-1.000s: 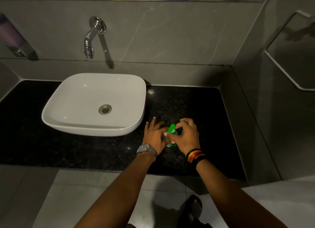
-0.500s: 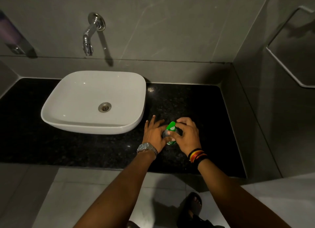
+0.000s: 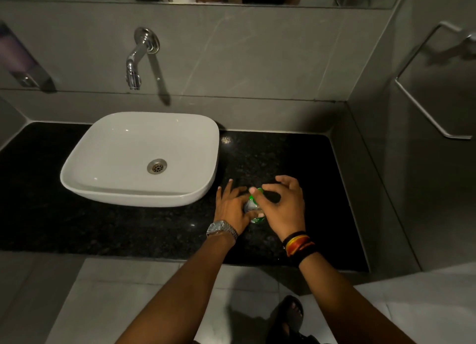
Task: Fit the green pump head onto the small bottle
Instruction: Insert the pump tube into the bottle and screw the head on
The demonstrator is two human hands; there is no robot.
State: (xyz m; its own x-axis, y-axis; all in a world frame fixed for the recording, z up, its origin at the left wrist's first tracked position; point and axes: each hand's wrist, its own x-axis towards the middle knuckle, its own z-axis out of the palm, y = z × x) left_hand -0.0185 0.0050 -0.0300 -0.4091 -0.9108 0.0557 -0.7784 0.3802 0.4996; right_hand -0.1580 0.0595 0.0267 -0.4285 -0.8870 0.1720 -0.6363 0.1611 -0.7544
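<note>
A small clear bottle (image 3: 251,208) with a green label stands on the black granite counter (image 3: 128,228), just right of the sink. My left hand (image 3: 231,208) wraps around its left side and holds it. The green pump head (image 3: 255,193) sits on top of the bottle, mostly hidden by fingers. My right hand (image 3: 282,206) hovers over the right side, thumb and forefinger touching the pump head while the other fingers spread apart. How far the pump sits into the neck is hidden.
A white basin (image 3: 141,158) sits on the counter to the left, under a chrome wall tap (image 3: 137,58). A grey wall with a towel rail (image 3: 425,86) closes the right side. A soap dispenser (image 3: 18,58) hangs far left. My sandalled foot (image 3: 291,315) shows below.
My right hand has loosened from a closed grip on the pump head; its fingers have spread and lifted. The left hand stays on the bottle. The view dipped slightly.
</note>
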